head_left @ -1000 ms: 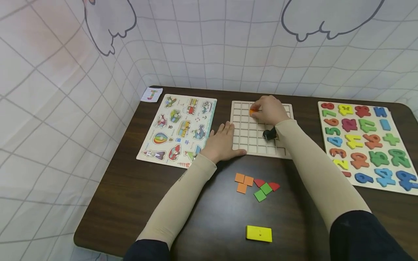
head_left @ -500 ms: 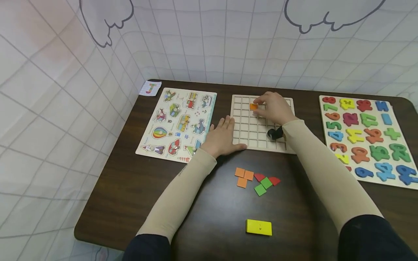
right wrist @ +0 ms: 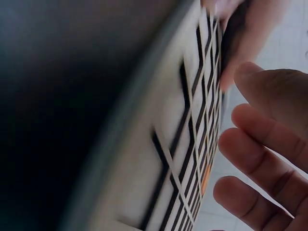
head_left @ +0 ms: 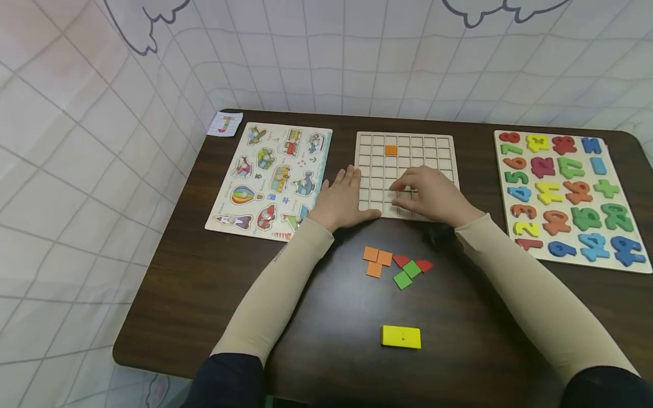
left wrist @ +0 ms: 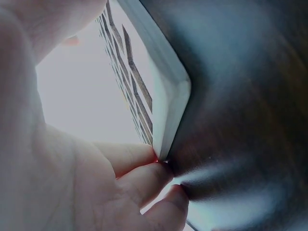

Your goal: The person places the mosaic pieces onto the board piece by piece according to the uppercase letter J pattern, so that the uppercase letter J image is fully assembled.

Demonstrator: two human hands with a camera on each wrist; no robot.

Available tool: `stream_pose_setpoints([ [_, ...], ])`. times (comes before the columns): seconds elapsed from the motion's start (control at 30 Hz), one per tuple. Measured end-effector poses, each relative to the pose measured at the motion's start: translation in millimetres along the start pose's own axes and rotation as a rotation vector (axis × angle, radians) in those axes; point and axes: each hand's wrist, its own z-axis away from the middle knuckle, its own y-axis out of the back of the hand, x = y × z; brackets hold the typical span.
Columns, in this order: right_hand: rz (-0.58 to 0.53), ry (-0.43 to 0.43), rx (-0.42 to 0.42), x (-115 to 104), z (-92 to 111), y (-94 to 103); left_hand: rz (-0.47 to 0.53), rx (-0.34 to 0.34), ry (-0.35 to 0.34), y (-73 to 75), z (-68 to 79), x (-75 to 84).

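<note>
A pale wooden grid board [head_left: 372, 195] lies in the middle of the table, with one orange square tile [head_left: 390, 150] set in a cell of its far row. My left hand [head_left: 343, 199] rests at the board's left edge, fingers straight; in the left wrist view its fingertips [left wrist: 144, 180] meet the board's corner. Over the near part of the board hovers my right hand [head_left: 433, 194], fingers loosely bent and nothing between them. In front of the board lie orange square tiles [head_left: 374, 269], green square tiles [head_left: 402, 280] and red rounded pieces [head_left: 424, 266].
A yellow block [head_left: 401, 337] sits near the table's front. On the left is a vehicle picture puzzle [head_left: 272, 181], with a card bearing a letter J [head_left: 224, 124] behind it. A letter and number puzzle board [head_left: 566, 198] lies at the right. White grid-patterned cloth [head_left: 326, 68] hangs behind.
My right hand has let go of the orange tile, leaving it in the far row, and has drawn back toward the board's near edge. The left hand stays at the board's side.
</note>
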Motion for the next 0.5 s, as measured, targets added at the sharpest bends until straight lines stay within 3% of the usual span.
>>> stream_pose_setpoints([
  [0.27, -0.057, 0.169, -0.070, -26, 43, -10.4, 0.009, 0.000, 0.001, 1.5, -0.4, -0.8],
  [0.5, -0.051, 0.272, -0.137, -49, 62, -26.1, 0.013, 0.003, -0.003, -0.3, -0.8, -0.3],
])
